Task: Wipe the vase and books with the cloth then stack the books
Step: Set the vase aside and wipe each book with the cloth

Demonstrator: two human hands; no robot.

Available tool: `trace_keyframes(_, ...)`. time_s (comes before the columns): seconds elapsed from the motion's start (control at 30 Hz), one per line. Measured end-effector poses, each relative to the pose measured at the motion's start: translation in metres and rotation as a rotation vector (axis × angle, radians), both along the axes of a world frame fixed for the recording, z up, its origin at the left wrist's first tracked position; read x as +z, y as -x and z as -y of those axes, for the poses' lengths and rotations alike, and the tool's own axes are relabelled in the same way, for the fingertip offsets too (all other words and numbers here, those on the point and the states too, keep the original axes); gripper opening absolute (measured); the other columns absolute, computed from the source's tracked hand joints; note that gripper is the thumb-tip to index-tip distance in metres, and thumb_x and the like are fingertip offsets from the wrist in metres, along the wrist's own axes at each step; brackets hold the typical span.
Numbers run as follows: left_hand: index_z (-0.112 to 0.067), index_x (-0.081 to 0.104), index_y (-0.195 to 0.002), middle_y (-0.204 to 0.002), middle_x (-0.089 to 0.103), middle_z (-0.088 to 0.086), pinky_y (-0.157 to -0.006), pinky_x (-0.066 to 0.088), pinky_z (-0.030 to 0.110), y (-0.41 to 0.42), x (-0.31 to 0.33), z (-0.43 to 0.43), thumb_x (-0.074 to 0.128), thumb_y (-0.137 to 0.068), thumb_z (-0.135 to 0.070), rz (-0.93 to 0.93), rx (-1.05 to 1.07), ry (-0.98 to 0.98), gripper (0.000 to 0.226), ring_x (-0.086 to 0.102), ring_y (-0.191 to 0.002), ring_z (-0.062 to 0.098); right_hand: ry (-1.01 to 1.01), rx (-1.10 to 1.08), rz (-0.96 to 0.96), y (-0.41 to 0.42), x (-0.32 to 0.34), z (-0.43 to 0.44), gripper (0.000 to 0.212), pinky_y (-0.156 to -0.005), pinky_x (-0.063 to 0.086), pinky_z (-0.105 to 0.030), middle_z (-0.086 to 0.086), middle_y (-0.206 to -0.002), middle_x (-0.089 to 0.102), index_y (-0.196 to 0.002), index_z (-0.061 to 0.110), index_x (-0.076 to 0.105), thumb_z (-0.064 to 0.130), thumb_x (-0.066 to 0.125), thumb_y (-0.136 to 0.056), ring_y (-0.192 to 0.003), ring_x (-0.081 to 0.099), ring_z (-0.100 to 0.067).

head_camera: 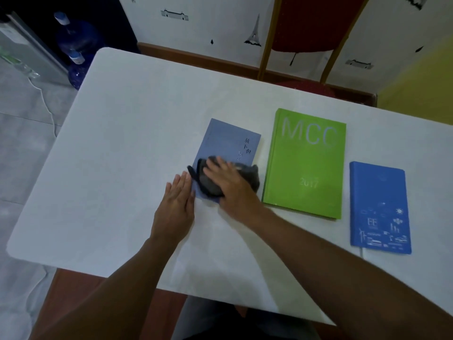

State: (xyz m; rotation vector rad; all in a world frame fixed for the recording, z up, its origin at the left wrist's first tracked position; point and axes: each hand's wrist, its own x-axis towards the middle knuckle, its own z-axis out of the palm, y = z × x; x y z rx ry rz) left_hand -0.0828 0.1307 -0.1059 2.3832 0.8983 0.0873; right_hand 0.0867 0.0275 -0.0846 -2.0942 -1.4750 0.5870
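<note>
Three books lie flat on the white table (122, 143). The pale blue book (228, 143) is on the left, the large green book (306, 165) lettered MCC 2017 is in the middle, and the bright blue notebook (380, 209) is on the right. My right hand (230, 182) presses a dark grey cloth (250, 177) onto the near end of the pale blue book. My left hand (177, 204) lies flat on the table, fingers together, against that book's near left corner. No vase is in view.
A red chair (306, 33) with a gold frame stands behind the table's far edge. Blue water bottles (76, 45) stand on the floor at the far left. A white cable (46, 106) runs over the grey floor tiles on the left.
</note>
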Motion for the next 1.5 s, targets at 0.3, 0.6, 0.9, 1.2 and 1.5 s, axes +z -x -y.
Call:
trace_keyframes(0.3,-0.005,0.037,-0.152,-0.157,0.038,0.012,-0.122,0.023,0.042,-0.003,0.005,0.0,0.034,-0.105,-0.029,-0.057,-0.012,-0.092,0.053,0.031,-0.148,0.026,-0.034,0.115,-0.033,0.015,-0.001,0.057,0.067,-0.128,0.024,-0.044,-0.014,-0.157,0.046,-0.146,0.002,0.052,-0.001,0.039,-0.08,-0.152,0.035,-0.029)
trace_keyframes(0.6,-0.005,0.037,-0.152,-0.156,0.041,0.013,-0.12,0.028,0.042,-0.005,0.008,-0.002,0.034,-0.107,-0.037,-0.133,-0.036,-0.149,0.055,0.036,-0.146,0.028,0.167,-0.147,0.099,-0.068,0.018,-0.048,0.084,-0.13,0.005,-0.042,-0.007,-0.171,0.018,-0.16,0.009,0.028,-0.013,0.062,-0.086,-0.159,0.008,-0.03)
trace_keyframes(0.9,-0.009,0.028,-0.156,-0.161,0.03,0.009,-0.124,0.017,0.041,-0.002,0.009,-0.003,0.033,-0.109,-0.029,-0.082,-0.049,-0.046,0.051,0.019,-0.15,0.02,0.046,0.052,0.074,-0.016,-0.003,-0.043,0.079,-0.13,0.01,-0.05,-0.008,-0.168,0.029,-0.157,0.009,0.036,0.008,0.066,-0.085,-0.158,0.016,-0.032)
trace_keyframes(1.2,-0.007,0.025,-0.157,-0.162,0.026,0.009,-0.123,0.022,0.049,0.002,0.013,-0.006,0.02,-0.101,-0.034,-0.064,-0.084,0.012,0.063,0.02,-0.151,0.026,0.024,0.105,-0.179,0.058,-0.002,0.066,0.068,-0.13,0.015,-0.036,-0.011,-0.16,0.041,-0.151,0.006,0.047,-0.012,0.05,-0.086,-0.153,0.031,-0.023)
trace_keyframes(1.5,-0.008,0.046,-0.146,-0.155,0.042,0.011,-0.121,0.026,0.044,-0.02,0.054,0.037,0.04,-0.103,-0.041,0.12,-0.243,-0.016,0.054,0.036,-0.144,0.025,0.326,-0.002,-0.269,0.011,0.046,0.133,0.074,-0.109,0.044,-0.032,-0.004,-0.145,0.058,-0.148,0.024,0.051,-0.009,0.056,-0.082,-0.132,0.053,-0.021)
